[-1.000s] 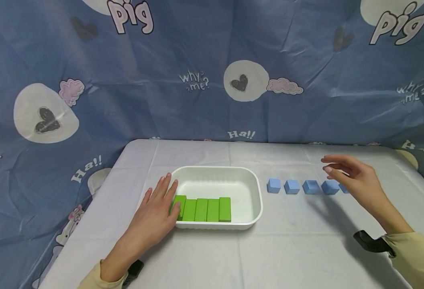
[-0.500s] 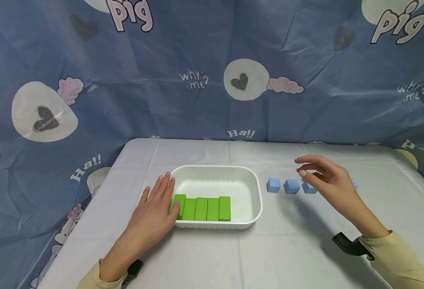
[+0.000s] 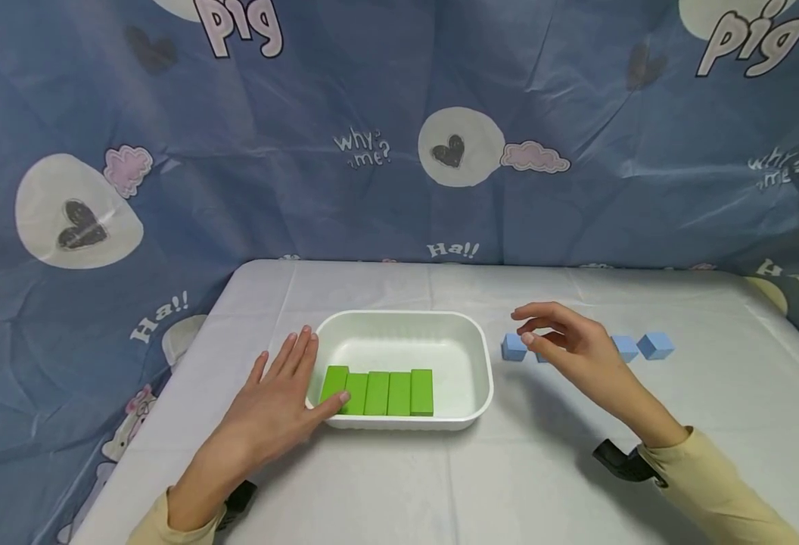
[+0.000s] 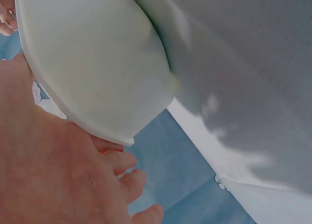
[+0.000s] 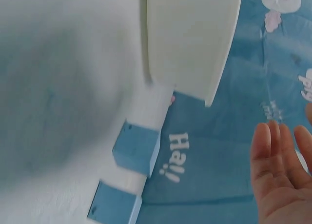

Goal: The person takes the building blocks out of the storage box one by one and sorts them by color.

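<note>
A white tray (image 3: 402, 424) holds several green blocks (image 3: 377, 393), lined up side by side along its near left part. My left hand (image 3: 263, 412) lies at the tray's left end, fingers straight and thumb across the near left rim; the left wrist view shows it against the outer wall of the tray (image 4: 97, 63). Right of the tray, my right hand (image 3: 579, 352) hovers above a row of blue cubes (image 3: 656, 346), fingers loosely bent and holding nothing. It hides part of that row. Two blue cubes (image 5: 136, 147) show apart from the hand in the right wrist view.
A white cloth covers the table (image 3: 399, 484). Behind it hangs a blue printed curtain (image 3: 359, 204), which also drops down along the left side. A dark wrist strap (image 3: 624, 462) sits below the right hand.
My right hand has moved left along the row of cubes toward the tray, uncovering cubes at the right end. My left hand has shifted slightly left, its thumb now spread out.
</note>
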{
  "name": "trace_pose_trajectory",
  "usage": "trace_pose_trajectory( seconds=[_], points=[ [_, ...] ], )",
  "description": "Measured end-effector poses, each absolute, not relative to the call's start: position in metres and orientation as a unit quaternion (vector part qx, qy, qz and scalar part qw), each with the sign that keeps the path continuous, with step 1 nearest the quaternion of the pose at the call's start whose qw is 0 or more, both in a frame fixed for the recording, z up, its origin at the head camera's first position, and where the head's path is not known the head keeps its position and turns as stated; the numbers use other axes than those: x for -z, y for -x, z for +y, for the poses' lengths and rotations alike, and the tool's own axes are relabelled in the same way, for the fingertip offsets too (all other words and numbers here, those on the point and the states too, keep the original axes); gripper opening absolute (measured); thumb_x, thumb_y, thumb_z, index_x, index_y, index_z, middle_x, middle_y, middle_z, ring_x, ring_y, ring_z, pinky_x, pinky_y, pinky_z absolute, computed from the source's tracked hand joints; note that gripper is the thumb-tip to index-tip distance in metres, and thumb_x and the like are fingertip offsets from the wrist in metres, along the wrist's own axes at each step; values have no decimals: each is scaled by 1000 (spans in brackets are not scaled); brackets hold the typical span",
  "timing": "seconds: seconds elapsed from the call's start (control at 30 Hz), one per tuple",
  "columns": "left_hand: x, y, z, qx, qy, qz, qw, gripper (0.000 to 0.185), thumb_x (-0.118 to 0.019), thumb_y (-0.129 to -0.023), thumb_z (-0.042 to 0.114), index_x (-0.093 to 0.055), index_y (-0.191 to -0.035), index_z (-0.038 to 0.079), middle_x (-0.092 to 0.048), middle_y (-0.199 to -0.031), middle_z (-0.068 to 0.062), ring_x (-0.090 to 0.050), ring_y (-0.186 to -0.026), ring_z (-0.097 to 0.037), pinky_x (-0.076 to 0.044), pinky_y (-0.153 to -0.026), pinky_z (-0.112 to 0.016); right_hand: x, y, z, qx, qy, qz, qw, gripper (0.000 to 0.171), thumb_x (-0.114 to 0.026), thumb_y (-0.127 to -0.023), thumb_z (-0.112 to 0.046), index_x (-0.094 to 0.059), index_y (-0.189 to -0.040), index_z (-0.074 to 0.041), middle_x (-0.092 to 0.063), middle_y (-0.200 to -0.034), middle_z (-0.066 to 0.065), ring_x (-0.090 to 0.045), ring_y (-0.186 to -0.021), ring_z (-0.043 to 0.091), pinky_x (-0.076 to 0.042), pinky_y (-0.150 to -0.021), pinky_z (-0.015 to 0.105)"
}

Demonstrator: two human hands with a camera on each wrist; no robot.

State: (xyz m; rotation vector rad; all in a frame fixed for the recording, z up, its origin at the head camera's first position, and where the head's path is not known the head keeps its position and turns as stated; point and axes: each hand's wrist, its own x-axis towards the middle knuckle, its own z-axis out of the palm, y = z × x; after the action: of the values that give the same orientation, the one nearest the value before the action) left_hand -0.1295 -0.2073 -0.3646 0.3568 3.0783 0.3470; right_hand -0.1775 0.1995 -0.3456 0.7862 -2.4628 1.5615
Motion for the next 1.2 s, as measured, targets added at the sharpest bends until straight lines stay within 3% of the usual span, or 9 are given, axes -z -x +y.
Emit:
trace_pose_trajectory(
  seconds=[0.33,0.63,1.2],
  points=[
    [365,131,-208,-109,-109,988,-1,105,-35,-90,77,-13,-156,-2,-8,-163,-16,-7,-149,-33,-7,-114,-60,346,185,160,-509,-309,-803,7,28,-63,-98,-15,-63,-126,-20,-63,-122,-3,-61,-109,14,-51,-89,31],
    [367,131,-205,-107,-103,989,-6,100,-37,-92,73,-14,-156,0,-9,-163,-14,-8,-149,-33,-7,-115,-59,349,194,128,-486,-334,-803,-79,30,-62,-99,-25,-61,-128,-24,-61,-129,3,-59,-116,25,-49,-93,32],
    [370,130,-205,-103,-95,990,-5,96,-37,-94,70,-13,-157,2,-8,-164,-12,-7,-150,-30,-6,-116,-56,358,209,94,-420,-401,-802,-140,28,-59,-97,-5,-63,-125,-6,-63,-125,9,-61,-114,28,-52,-90,31]
  ],
)
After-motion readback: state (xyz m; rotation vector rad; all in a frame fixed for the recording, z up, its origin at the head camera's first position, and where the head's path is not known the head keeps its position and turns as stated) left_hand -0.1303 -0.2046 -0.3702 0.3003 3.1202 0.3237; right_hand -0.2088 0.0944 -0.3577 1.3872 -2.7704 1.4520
